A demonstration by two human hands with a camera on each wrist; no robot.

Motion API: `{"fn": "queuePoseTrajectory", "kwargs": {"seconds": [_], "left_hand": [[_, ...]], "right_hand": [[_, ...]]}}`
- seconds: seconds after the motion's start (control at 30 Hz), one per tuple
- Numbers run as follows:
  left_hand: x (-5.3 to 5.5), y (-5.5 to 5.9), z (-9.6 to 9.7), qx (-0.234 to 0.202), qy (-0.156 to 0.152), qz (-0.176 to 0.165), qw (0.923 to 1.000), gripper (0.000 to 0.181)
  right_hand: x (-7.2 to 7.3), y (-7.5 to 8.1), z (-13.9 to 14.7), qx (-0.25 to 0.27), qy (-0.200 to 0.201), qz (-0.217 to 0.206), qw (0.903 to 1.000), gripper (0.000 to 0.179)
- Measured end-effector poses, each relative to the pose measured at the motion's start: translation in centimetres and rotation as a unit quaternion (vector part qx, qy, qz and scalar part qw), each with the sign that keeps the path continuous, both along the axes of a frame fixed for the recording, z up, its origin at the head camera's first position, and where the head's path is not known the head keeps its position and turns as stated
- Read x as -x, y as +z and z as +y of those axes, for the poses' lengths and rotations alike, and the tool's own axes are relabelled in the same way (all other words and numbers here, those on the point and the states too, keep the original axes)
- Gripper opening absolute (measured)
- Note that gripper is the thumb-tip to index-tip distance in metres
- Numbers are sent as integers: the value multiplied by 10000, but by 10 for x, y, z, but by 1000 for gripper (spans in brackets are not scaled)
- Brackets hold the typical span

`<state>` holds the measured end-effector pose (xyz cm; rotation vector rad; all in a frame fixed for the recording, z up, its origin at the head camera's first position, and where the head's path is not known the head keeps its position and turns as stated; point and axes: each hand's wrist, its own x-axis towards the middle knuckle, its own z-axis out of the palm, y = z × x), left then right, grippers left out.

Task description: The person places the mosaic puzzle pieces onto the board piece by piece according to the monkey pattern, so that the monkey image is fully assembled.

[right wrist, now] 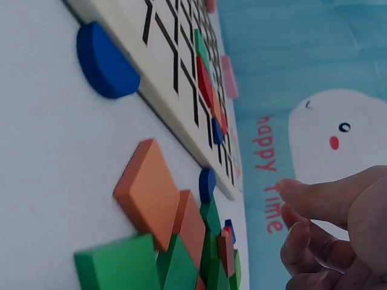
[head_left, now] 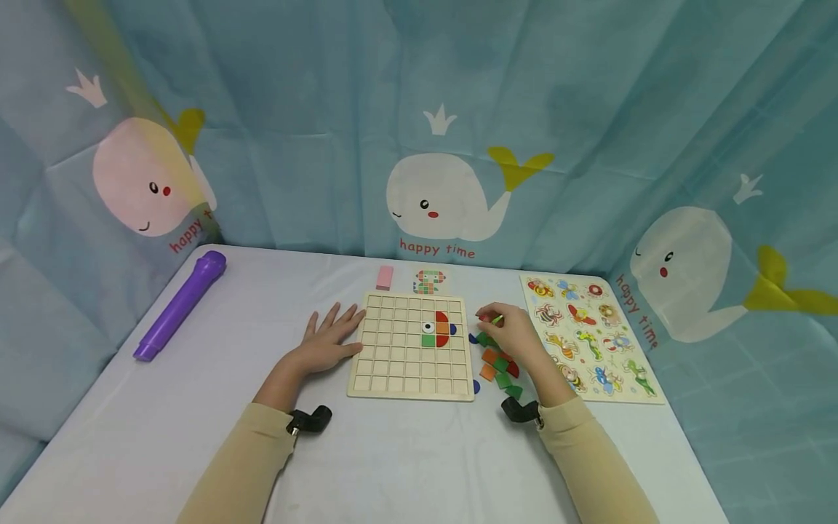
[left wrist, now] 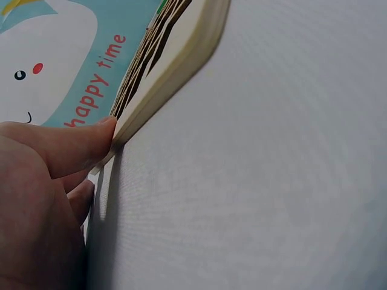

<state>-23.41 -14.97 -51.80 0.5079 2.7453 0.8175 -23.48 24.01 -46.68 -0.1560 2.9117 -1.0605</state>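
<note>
A wooden grid board (head_left: 393,364) lies flat on the table. My left hand (head_left: 324,346) lies to its left with fingers spread, thumb tip (left wrist: 107,125) touching the board's side edge. Set in the grid are an eye piece (head_left: 428,327), a green square (head_left: 428,340), an orange square (head_left: 442,329), two red half-rounds (head_left: 441,317) and a blue half-round (head_left: 453,329). My right hand (head_left: 513,331) hovers over the far end of a loose pile of pieces (head_left: 501,365), fingers bent. No piece shows between its thumb and fingers in the right wrist view.
Loose blue half-rounds (right wrist: 106,60) lie beside the board's right edge. An insect picture board (head_left: 612,349) is at the right. Behind the grid board are a pattern card (head_left: 429,282) and a pink block (head_left: 384,277). A purple tube (head_left: 180,306) lies far left.
</note>
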Motion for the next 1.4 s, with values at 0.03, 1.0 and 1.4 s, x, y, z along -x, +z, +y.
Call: {"fn": "queuePoseTrajectory", "kwargs": {"seconds": [0.03,1.0,1.4], "left_hand": [[0,0,0,-20,-9,1,10000,73],[0,-2,-1,-46,43,-24,10000,74],[0,-2,-1,-46,55,-50,10000,74]], "right_hand": [[-1,0,3,5,-28,-39,10000,23],[-7,-11,29,-942,38,-618,9936,32],[-5,-9,22,-1022,201,-804,9913,25]]}}
